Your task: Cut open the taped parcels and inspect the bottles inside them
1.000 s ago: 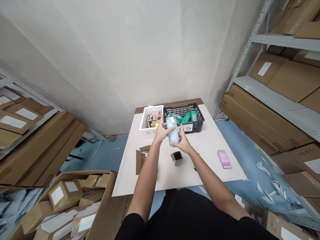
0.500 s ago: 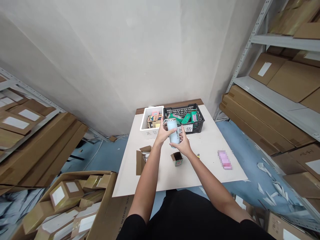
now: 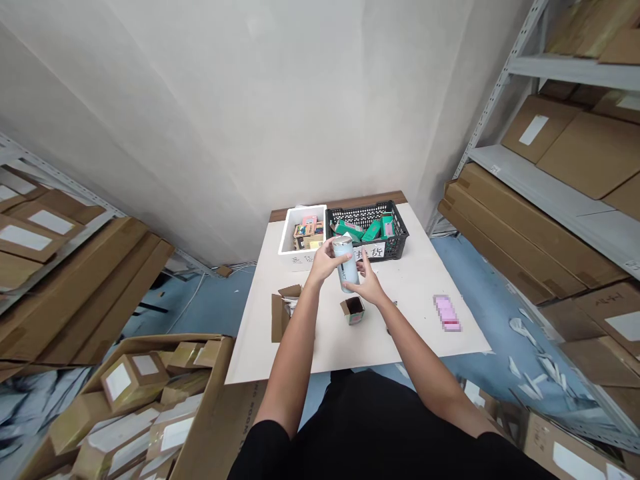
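Note:
Between both hands, above the table, I hold a light blue tumbler with a silvery rim and dark print on its side. My left hand grips its upper left, the thumb across the front. My right hand supports it low on the right, fingers curled around its side and base. Below the tumbler stands a small open carton, its inside dark. An opened brown cardboard box with white material in it lies left of my left forearm, which partly hides it.
At the back of the table stand a white foam box of small packages and a black plastic crate holding green boxes. A blurred pink item lies right. A large carton of parcels is at lower left; shelves flank the table.
The tumbler has been turned in my hands: its print now sits further left and the strap loop by its top no longer shows. The view has shifted slightly.

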`<action>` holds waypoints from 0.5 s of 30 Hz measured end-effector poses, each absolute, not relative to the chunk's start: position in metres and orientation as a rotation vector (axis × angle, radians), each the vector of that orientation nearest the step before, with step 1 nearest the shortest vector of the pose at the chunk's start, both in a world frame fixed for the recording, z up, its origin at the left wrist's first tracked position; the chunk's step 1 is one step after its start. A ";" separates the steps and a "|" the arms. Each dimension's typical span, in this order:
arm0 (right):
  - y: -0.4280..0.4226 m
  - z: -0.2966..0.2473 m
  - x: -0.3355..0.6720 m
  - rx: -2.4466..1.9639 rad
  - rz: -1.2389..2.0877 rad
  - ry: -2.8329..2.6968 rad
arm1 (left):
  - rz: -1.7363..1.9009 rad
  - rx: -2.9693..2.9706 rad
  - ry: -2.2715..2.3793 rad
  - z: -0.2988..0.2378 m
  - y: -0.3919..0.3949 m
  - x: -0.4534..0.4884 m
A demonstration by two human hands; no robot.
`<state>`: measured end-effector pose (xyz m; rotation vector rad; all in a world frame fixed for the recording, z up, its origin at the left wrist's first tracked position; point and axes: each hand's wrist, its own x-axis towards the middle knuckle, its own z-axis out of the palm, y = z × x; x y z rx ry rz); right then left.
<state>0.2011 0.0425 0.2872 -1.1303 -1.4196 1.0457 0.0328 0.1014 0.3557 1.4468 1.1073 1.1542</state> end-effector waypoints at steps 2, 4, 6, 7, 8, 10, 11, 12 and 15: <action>0.043 0.280 0.202 -1.100 1.128 -1.426 | 1.139 1.419 1.115 0.351 0.102 0.031; 0.045 0.270 0.205 -1.130 1.163 -1.426 | 1.111 1.404 1.121 0.345 0.103 0.028; 0.046 0.258 0.210 -1.148 1.178 -1.458 | 1.066 1.419 1.132 0.337 0.105 0.024; 0.047 0.250 0.215 -1.140 1.195 -1.484 | 1.047 1.438 1.146 0.332 0.105 0.022; 0.047 0.240 0.220 -1.131 1.221 -1.506 | 1.032 1.462 1.168 0.327 0.105 0.020; 0.046 0.217 0.230 -1.165 1.289 -1.516 | 1.007 1.498 1.228 0.312 0.104 0.016; 0.045 0.204 0.234 -1.226 1.322 -1.499 | 0.999 1.501 1.260 0.303 0.102 0.014; 0.044 0.190 0.237 -1.314 1.349 -1.472 | 0.992 1.491 1.286 0.294 0.100 0.013; 0.037 0.149 0.235 -1.606 1.369 -1.419 | 0.979 1.407 1.321 0.262 0.089 0.013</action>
